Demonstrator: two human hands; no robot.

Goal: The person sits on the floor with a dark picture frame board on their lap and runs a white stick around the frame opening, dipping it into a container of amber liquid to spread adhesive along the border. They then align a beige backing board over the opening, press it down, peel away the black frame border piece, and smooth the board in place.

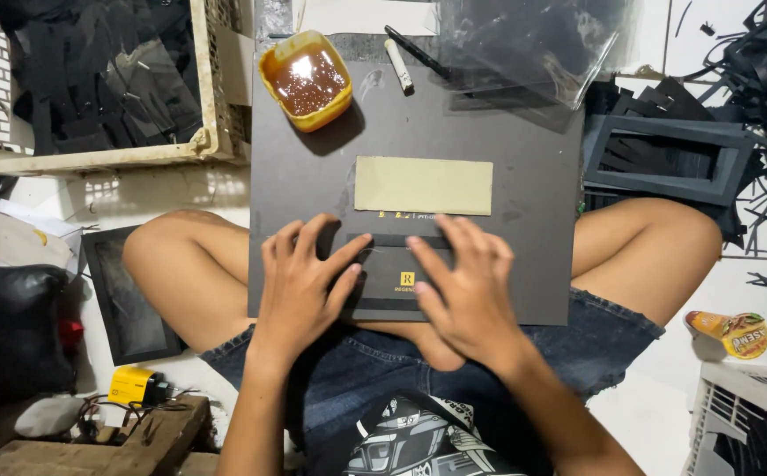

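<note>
Black card flap [398,280] lies pressed under both spread, flat hands, left hand [300,286] and right hand [464,295], on the lap board [524,176]; uneven pressure could skew it, and the glue tub [306,79] near the far-left corner might tip.

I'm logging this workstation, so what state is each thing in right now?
Black folded card piece: flat on the board, pressed by both hands.
Left hand: fingers spread, palm down.
Right hand: fingers spread, palm down.
Large black board: resting across the lap.
Yellow tub of brown glue: open, filled.
Tan rectangular strip: lying flat.
</note>
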